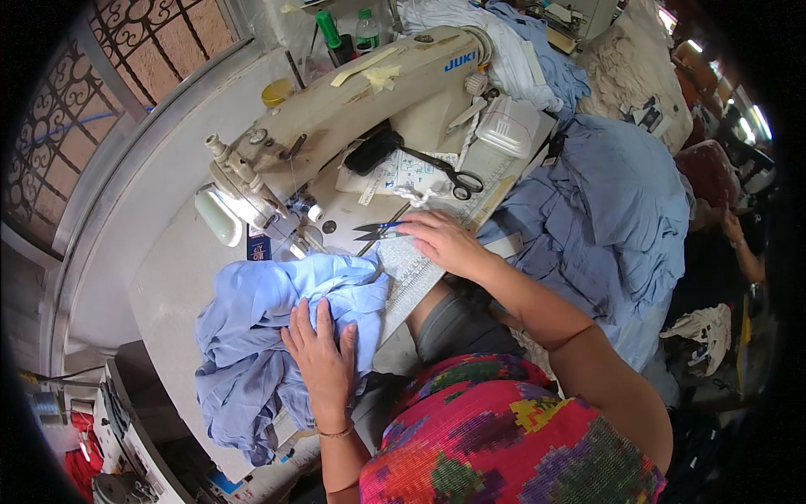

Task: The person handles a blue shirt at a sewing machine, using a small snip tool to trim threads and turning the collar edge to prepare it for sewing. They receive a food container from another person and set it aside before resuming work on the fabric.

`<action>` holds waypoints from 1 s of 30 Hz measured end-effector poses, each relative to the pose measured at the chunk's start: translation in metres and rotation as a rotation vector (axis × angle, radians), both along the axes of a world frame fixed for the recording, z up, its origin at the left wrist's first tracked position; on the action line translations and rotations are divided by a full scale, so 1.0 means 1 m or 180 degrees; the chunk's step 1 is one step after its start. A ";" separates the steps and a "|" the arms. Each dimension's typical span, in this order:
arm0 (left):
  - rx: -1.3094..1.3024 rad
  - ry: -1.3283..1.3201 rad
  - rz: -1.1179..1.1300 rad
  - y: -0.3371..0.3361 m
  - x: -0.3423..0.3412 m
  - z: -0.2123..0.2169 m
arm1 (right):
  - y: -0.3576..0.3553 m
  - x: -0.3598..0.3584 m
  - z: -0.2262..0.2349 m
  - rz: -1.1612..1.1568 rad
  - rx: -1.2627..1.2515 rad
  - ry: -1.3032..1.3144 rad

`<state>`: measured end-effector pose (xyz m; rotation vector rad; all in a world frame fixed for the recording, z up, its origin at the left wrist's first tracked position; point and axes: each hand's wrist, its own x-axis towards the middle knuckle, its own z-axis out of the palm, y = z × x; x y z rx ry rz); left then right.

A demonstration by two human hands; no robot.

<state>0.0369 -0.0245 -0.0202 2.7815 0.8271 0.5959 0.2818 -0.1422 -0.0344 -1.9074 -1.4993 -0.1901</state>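
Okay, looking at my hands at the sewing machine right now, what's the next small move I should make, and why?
Probably close the right hand on the small thread snips and lift them. The fingertips already rest at the snips on the machine table, while the left hand lies flat on the bunched light blue fabric, pinning it in place.

Soft matt blue cloth (277, 336), glossy cream machine (369, 92), seemingly metal snips (378, 231)

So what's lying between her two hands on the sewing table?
In the head view, bunched light-blue fabric and a clear ruler lie between the left hand and right hand.
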 end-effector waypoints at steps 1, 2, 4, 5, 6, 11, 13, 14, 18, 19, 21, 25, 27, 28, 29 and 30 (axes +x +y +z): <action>-0.0007 0.0013 -0.0025 0.000 0.002 -0.001 | 0.002 0.005 -0.008 -0.0058 -0.0021 0.0205; -0.0014 0.0024 -0.0050 0.001 0.004 -0.003 | 0.002 0.010 -0.013 -0.0118 -0.0041 0.0408; -0.0007 0.0033 -0.0029 0.001 0.004 -0.003 | 0.001 0.010 -0.011 -0.0128 -0.0043 0.0387; -0.0008 0.0041 -0.0014 0.001 0.004 -0.003 | 0.001 0.009 -0.010 -0.0135 -0.0045 0.0376; -0.0011 0.0051 -0.0013 0.001 0.005 -0.003 | 0.000 0.010 -0.012 -0.0175 0.0063 0.0504; -0.0036 0.0087 0.0014 -0.001 0.005 0.001 | -0.004 0.019 -0.013 -0.0093 0.0616 0.1170; -0.0035 0.0094 0.0010 -0.001 0.006 0.002 | -0.007 0.023 -0.011 -0.0092 0.0689 0.1470; -0.0035 0.0102 0.0012 -0.001 0.006 0.003 | -0.007 0.024 -0.010 -0.0088 0.0725 0.1619; -0.0043 0.0084 0.0022 -0.001 0.007 0.002 | -0.010 0.029 -0.004 0.0056 0.0418 0.1122; -0.0055 0.0103 0.0026 0.000 0.008 0.003 | -0.011 0.030 -0.004 0.0045 0.0328 0.0989; -0.0066 0.0135 0.0033 0.000 0.008 0.004 | -0.011 0.031 -0.005 0.0027 0.0162 0.0714; -0.0113 0.0153 0.0051 0.001 0.009 0.004 | -0.012 0.026 0.009 0.0059 0.0006 0.0390; -0.0132 0.0136 0.0029 0.002 0.009 0.004 | -0.011 0.027 0.016 0.0007 0.0043 0.0330; -0.0128 0.0143 0.0028 0.002 0.009 0.004 | -0.009 0.030 0.016 -0.0112 0.0164 0.0393; -0.0125 0.0150 0.0026 0.002 0.008 0.003 | -0.007 0.036 0.016 -0.0231 0.0286 0.0457; -0.0124 0.0156 0.0019 0.002 0.008 0.003 | -0.005 0.042 0.016 -0.0354 0.0405 0.0518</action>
